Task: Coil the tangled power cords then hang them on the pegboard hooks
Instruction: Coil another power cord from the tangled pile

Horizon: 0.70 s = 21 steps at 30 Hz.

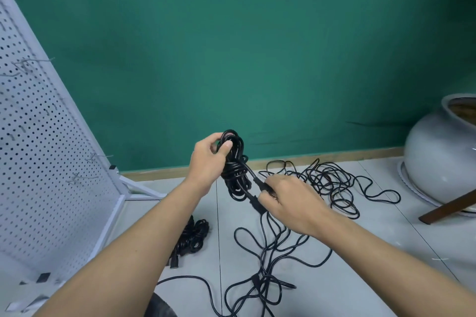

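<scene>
Pegboard [38, 149] fills the far left, white and perforated, with thin wire hooks [99, 156] poking out of its face. On the pale floor [386, 252] near its foot lies a second bundle [193, 237] of black cord, already wound.

Left of centre, the left hand [208, 159] is raised above the floor, fingers curled round the top of the coiled cord [235, 170] and thumb pressed on its front. This coil is black and glossy: long loops gathered together and cinched at the waist by several tight turns. From that waist a short tail runs down and right to the right hand [288, 203], which pinches the tail's thick moulded end.

Beyond and below that hand, the loose cords [327, 183] sprawl over the floor in overlapping black loops. Further right stands a round white jar [438, 152] with a dark wooden leg [448, 207] slanting across its base.

The frame edge cuts off the pegboard's left side and top, and its hooks are blurred. The left forearm covers part of the second bundle. The right fingertips are tucked under the hand, so the exact grip is unclear. Individual cords in the tangle cannot be told apart, and the jar is cropped at the right edge.
</scene>
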Each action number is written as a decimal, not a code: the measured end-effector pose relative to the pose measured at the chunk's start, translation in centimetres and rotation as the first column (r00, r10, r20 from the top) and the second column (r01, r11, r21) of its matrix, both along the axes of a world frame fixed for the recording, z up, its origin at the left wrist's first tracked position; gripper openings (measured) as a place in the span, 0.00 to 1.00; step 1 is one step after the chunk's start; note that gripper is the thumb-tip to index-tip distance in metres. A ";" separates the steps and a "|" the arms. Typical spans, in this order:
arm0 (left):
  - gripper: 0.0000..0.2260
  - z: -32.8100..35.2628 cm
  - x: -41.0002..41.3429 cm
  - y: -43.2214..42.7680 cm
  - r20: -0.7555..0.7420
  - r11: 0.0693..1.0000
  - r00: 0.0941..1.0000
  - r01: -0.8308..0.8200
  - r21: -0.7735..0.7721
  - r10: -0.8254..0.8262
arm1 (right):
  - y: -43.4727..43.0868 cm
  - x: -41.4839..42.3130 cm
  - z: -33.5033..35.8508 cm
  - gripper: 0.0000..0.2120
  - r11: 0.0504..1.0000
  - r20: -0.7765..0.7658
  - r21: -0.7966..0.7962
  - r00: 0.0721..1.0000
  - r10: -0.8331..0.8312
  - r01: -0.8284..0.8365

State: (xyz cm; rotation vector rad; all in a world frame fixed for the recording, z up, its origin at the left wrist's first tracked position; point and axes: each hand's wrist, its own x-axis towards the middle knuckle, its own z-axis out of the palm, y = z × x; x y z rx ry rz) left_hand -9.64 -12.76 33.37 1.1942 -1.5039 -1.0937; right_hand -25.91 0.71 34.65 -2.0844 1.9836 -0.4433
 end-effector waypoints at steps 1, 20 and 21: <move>0.06 0.3 0.2 0.0 -0.059 1.000 0.998 -0.011 0.022 0.012 | -0.3 0.1 -0.4 0.14 1.000 0.028 0.007 1.000 -0.003 0.002; 0.07 1.1 4.5 0.0 -0.381 0.975 0.914 -0.060 0.212 0.139 | -3.2 3.9 -3.5 0.18 0.999 0.116 0.009 0.993 0.038 -0.039; 0.07 1.0 4.9 -0.2 -0.391 0.971 0.906 -0.074 0.225 0.160 | -3.4 4.5 -3.8 0.18 0.998 0.155 0.025 0.986 0.060 -0.065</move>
